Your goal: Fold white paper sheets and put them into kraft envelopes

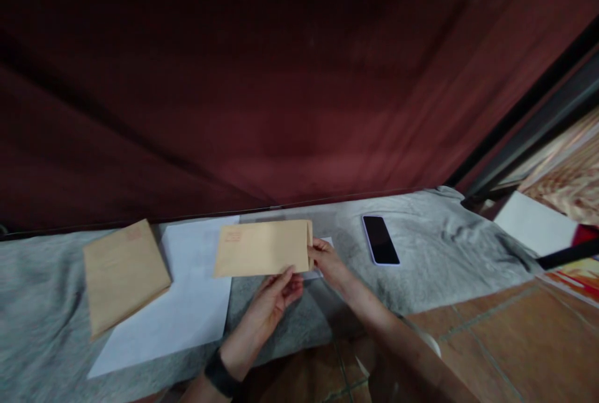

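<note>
A tan paper envelope (264, 248) with small red print at its left end is held up over the cloth-covered surface. My left hand (276, 298) pinches its lower edge near the right end, thumb on the front face. At the envelope's right end, my right hand (328, 261) has its fingers on the opening, with some fingertips hidden inside or behind the flap. Partly covered by the envelope and hands lies a piece of white paper (312, 274). A dark band circles my left wrist.
More tan envelopes (124, 275) lie stacked at the left, overlapping a large white sheet (196, 303). A phone (380, 241) with a pale purple edge rests on the grey cloth (435, 253) at the right. Dark red fabric (299, 110) hangs behind. Tiled floor (528, 334) shows at the lower right.
</note>
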A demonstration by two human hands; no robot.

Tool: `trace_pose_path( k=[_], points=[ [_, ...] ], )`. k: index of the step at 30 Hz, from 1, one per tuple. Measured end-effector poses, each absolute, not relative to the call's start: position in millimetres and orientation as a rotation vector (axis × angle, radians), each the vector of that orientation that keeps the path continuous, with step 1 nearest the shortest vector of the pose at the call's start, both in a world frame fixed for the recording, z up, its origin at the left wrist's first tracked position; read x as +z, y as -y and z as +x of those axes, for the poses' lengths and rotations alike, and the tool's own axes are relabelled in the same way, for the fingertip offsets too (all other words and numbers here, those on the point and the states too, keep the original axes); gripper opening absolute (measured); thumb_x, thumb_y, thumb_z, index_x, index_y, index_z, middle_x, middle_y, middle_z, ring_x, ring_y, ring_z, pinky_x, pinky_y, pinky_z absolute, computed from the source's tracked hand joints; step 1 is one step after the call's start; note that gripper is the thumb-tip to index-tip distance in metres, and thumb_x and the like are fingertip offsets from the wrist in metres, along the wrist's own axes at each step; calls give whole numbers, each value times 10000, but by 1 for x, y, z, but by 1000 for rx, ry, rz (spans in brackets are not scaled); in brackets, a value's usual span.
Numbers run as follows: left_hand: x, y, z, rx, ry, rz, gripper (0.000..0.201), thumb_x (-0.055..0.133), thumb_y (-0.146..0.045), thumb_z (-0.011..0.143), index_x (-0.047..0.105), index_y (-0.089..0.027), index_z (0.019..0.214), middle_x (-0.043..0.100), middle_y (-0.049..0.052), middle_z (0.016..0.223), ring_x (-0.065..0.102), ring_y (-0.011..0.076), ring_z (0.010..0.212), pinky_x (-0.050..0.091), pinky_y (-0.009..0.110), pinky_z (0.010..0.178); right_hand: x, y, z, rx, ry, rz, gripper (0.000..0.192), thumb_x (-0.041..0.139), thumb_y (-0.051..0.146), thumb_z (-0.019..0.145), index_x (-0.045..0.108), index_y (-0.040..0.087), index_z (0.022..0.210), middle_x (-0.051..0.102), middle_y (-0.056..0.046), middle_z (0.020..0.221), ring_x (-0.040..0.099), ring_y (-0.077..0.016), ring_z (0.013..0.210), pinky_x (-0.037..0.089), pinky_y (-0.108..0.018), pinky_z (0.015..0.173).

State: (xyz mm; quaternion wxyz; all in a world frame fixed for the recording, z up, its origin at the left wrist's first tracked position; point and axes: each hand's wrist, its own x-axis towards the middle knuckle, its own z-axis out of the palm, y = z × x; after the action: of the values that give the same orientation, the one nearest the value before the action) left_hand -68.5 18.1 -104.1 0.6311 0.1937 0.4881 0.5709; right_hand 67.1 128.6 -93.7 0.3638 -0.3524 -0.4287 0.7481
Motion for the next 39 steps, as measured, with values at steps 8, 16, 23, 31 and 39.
trace_pose_path(
  k=[8, 16, 23, 31, 39],
  points=[
    [-65, -9, -87, 949, -1635, 2212, 475, 708, -395, 921, 625, -283, 1375, 500, 122, 1580, 384, 358, 1510, 270, 641, 1234, -90, -133, 81, 1886, 1306, -730, 302, 831, 483, 714, 771, 214, 837, 738, 28, 720, 638, -150, 672, 498, -262, 698],
    [-72, -26, -126, 411, -1890, 2449, 1307, 862, -580, 691, 41, -295, 1667, 85, 190, 1738, 123, 425, 1589, 125, 699, 1239, -92, -135, 96, 2048, 1463, -670, 338, 846, 470, 734, 763, 216, 940, 751, 10, 797, 674, -170, 755, 507, -277, 743],
    [-68, -24, -131, 358, -1768, 2397, 1392, 876, -595, 652, -24, -274, 1665, 105, 204, 1730, 107, 425, 1591, 132, 675, 1249, -94, -136, 110, 2121, 1542, -689, 296, 821, 428, 728, 769, 236, 946, 763, 7, 840, 683, -194, 806, 536, -306, 762],
    [-63, -24, -123, 473, -1798, 2541, 1263, 869, -557, 681, 125, -291, 1666, 324, 194, 1625, 257, 422, 1532, 77, 684, 1246, -88, -141, 118, 2008, 1630, -777, 327, 819, 446, 724, 765, 234, 966, 780, -5, 911, 699, -218, 879, 553, -340, 848],
    [-56, -23, -113, 370, -1921, 2563, 1082, 782, -403, 803, 130, -322, 1663, 197, 166, 1710, 338, 390, 1497, 100, 605, 1250, -99, -149, 119, 1630, 1772, -1011, 372, 768, 439, 712, 736, 219, 1009, 782, -29, 930, 717, -238, 909, 577, -378, 872]
  ],
)
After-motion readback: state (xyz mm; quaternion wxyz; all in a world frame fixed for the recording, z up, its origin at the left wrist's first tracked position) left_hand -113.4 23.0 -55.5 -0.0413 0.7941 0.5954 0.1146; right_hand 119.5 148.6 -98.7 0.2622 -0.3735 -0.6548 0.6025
